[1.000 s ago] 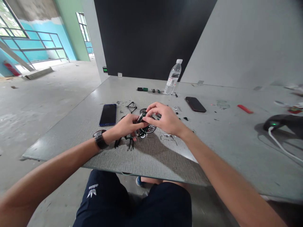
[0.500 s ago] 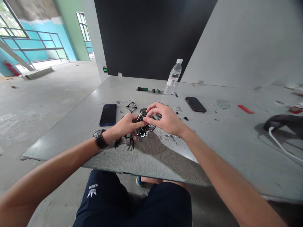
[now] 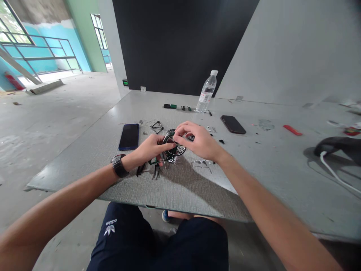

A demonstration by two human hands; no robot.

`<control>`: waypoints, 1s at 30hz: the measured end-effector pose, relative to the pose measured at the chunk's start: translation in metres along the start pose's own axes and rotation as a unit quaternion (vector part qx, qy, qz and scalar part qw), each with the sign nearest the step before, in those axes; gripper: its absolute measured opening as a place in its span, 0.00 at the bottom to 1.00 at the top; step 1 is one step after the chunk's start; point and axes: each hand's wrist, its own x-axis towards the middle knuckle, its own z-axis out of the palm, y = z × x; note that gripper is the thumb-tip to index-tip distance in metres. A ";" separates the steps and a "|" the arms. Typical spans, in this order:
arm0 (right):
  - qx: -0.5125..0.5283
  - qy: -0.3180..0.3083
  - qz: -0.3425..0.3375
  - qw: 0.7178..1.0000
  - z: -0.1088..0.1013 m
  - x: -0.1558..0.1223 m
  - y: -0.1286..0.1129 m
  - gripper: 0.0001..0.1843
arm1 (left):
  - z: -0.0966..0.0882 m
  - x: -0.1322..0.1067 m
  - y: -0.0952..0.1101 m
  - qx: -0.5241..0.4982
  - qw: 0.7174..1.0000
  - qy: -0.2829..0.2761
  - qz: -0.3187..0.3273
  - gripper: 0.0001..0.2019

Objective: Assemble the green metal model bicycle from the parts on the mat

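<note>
- Your left hand [image 3: 150, 147] clasps the miniature bicycle [image 3: 170, 159] over the table [image 3: 132, 192].
- Your right hand [image 3: 199, 140] touches its spoked wheel [image 3: 179, 150]; pinch hidden, cannot tell.
- Wheel-fitting, apparently; next needs steady alignment.

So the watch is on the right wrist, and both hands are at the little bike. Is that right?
Not quite: the head view shows the watch on the left wrist, not the right. The left hand and right hand are indeed both at the little bike.
</note>
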 end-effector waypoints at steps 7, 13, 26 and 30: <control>0.088 -0.011 0.054 0.995 -0.002 -0.002 0.008 0.17 | 0.002 -0.002 0.005 -0.061 0.998 0.027 -0.005 0.19; 0.126 -0.025 0.078 0.989 0.002 -0.001 0.011 0.21 | 0.002 0.000 0.005 -0.075 0.996 0.045 -0.003 0.19; 0.160 -0.032 0.086 0.983 0.003 -0.001 0.010 0.22 | 0.003 0.000 0.004 -0.096 0.994 0.043 0.006 0.18; 0.159 -0.033 0.082 0.983 0.004 -0.001 0.011 0.22 | 0.004 0.001 0.004 -0.096 0.994 0.049 -0.001 0.19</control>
